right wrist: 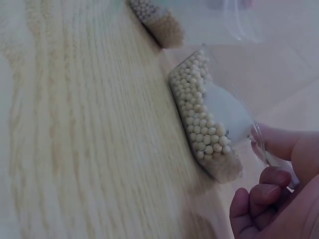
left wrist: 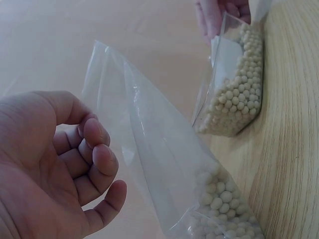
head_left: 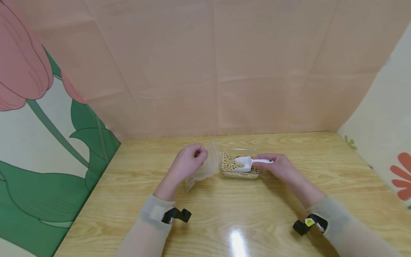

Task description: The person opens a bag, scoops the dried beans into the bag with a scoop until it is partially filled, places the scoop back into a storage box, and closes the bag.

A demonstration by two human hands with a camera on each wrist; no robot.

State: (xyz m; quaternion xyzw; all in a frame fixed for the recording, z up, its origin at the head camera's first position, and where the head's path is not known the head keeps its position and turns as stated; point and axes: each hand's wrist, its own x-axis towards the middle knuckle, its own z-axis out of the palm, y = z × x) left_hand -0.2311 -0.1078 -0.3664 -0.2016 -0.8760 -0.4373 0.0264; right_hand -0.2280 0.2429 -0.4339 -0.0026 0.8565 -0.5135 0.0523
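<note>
My left hand (head_left: 188,161), its fingers curled, pinches the upper edge of a clear plastic bag (head_left: 211,165). Soybeans (left wrist: 222,200) fill the bottom of that bag, which stands on the table. To its right is a clear rectangular container (head_left: 240,175) with more soybeans (head_left: 228,162) in it. My right hand (head_left: 280,166) grips the handle of a white scoop (head_left: 245,163) from the right side. The scoop's bowl lies among the beans inside the container, its mouth pointing left.
Both things stand on a wood-grain table (head_left: 205,210), toward its far side. A pinkish cloth backdrop (head_left: 218,89) rises behind the table's back edge. Flower-printed walls (head_left: 41,200) flank it on the left and right. Each forearm wears a small black camera (head_left: 176,215).
</note>
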